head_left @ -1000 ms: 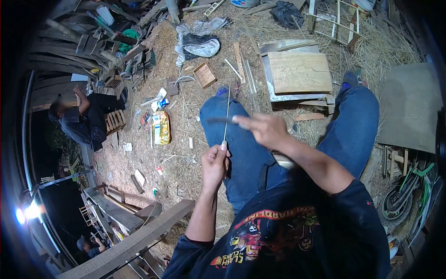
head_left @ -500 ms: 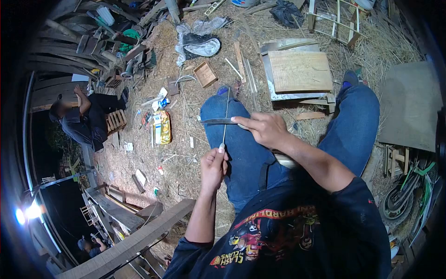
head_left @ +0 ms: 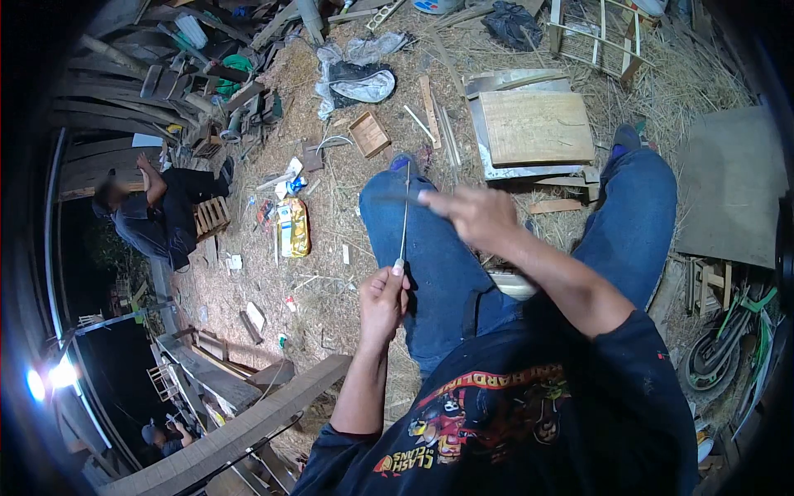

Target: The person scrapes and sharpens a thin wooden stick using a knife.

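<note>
My left hand (head_left: 383,296) is closed around the pale handle of a thin sharpening steel (head_left: 405,219), its rod pointing away from me above my left knee. My right hand (head_left: 480,219) grips a knife (head_left: 395,198); its blade is smeared by motion and extends left across the rod's upper part. Whether blade and rod touch, I cannot tell. Under both tools is my jeans-covered left leg (head_left: 438,256).
A wooden board (head_left: 538,128) lies on a stack ahead, between my feet. Left of my left foot are a small wooden box (head_left: 369,133) and a yellow packet (head_left: 294,227). A wooden beam (head_left: 248,426) crosses at lower left. Another person (head_left: 153,207) sits at far left.
My right hand has shifted slightly right, and the knife blade has moved up the rod, toward its tip, and become blurred. My left hand and the sharpening steel stay nearly still.
</note>
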Available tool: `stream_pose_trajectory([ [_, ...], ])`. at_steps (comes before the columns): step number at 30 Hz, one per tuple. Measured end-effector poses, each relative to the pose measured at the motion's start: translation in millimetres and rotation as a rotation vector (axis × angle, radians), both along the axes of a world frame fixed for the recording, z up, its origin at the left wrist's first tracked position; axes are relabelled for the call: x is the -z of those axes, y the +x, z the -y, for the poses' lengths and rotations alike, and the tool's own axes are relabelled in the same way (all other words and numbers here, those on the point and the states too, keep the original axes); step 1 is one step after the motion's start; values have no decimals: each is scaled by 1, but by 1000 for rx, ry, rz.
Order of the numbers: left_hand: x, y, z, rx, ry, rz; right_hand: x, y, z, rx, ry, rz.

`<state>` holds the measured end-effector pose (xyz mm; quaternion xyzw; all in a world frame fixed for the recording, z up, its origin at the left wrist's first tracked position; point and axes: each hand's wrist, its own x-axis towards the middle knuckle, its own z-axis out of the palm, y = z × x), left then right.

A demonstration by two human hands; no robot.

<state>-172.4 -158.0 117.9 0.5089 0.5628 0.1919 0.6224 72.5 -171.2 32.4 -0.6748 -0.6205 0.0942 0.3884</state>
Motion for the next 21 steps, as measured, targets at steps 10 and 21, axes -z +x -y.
stream_pose_trajectory([
  [10, -7, -9, 3, -11, -31, -23, -13, -17, 11, -159, 72, 10],
  [21, -17, -9, 7, -40, -76, -5, 7, -4, -4, -58, 56, -9],
])
